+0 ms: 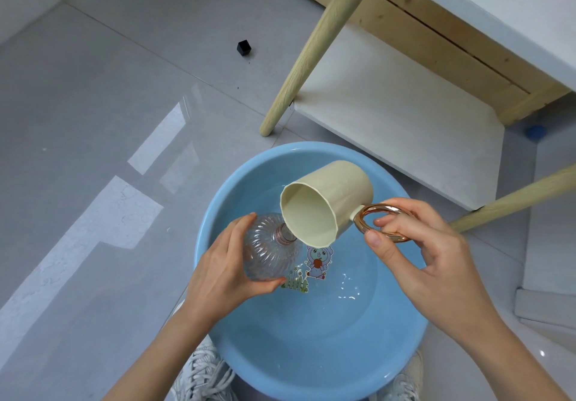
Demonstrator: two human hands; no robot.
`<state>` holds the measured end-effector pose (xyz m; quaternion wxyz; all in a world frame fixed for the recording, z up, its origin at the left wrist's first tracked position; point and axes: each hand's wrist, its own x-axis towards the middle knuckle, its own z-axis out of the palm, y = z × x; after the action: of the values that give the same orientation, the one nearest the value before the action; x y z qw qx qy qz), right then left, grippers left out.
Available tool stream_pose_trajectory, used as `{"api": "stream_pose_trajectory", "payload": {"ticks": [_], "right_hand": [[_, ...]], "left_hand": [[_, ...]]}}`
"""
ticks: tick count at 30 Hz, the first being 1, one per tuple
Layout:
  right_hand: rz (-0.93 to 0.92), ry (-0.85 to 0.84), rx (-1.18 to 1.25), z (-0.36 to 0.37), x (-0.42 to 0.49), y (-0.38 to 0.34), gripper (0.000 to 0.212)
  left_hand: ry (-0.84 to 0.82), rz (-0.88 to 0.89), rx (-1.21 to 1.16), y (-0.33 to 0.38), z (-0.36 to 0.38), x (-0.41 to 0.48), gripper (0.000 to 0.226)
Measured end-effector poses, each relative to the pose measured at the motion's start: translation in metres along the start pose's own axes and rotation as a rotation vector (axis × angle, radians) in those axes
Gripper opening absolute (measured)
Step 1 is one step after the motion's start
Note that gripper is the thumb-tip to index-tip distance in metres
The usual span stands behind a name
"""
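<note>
Right fingers [378, 246]: thumb and forefinger pinch the rose-gold ring handle [384, 207] of the cream cup [338, 193]. It is a light pinch, not a full grip. The right hand [417, 244] sits over the basin's right rim.

Left fingers [244, 221]: curled round the ribbed shoulder of the clear plastic bottle [268, 252], thumb underneath. The left hand [224, 260] is at the basin's left rim.

The cup is tipped steeply towards the bottle, its lip just over the bottle neck [284, 233] and partly hiding it. I cannot tell whether any water is running. Both are held above the blue basin [249, 167], which stands on the grey tiled floor [93, 120] with shallow water [358, 279] in it.

Risks, as I judge them:
- The cup mouth is wide and the neck narrow. A fast tip would send water past the neck and down the bottle's side. Over the basin's middle that is harmless, but the bottle hangs close to the left rim, so overshoot could reach the floor.
- Wet ribbed plastic could slip or buckle under a firm squeeze, pushing water back out.
- The two-finger pinch lets the cup swing on its ring and drift off the neck.
- Shoes [202, 375] sit just under the near rim; splash would land there.
</note>
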<state>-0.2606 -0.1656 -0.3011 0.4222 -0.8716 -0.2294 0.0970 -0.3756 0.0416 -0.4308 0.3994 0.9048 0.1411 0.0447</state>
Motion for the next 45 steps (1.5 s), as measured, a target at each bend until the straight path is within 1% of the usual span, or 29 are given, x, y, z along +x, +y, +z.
{"api": "stream_pose_trajectory", "payload": {"ticks": [9,14,23,45], "right_hand": [[-0.050,0.014,-0.122,-0.0003,-0.0026,-0.0047,0.036],[-0.079,0.017,-0.172,0.0006,-0.0041,-0.0057,0.035],[-0.100,0.024,-0.206,0.0020,-0.0063,-0.0065,0.036],[-0.157,0.036,-0.259,0.0037,-0.0073,-0.0087,0.036]], "left_hand": [[0.001,0.001,-0.001,-0.0003,-0.0007,-0.0004,0.102],[-0.004,0.006,0.005,-0.0009,0.0001,-0.0001,0.106],[0.010,0.000,-0.006,0.0003,0.0001,-0.0005,0.101],[0.006,-0.022,0.016,-0.0006,0.0001,0.0000,0.100]]}}
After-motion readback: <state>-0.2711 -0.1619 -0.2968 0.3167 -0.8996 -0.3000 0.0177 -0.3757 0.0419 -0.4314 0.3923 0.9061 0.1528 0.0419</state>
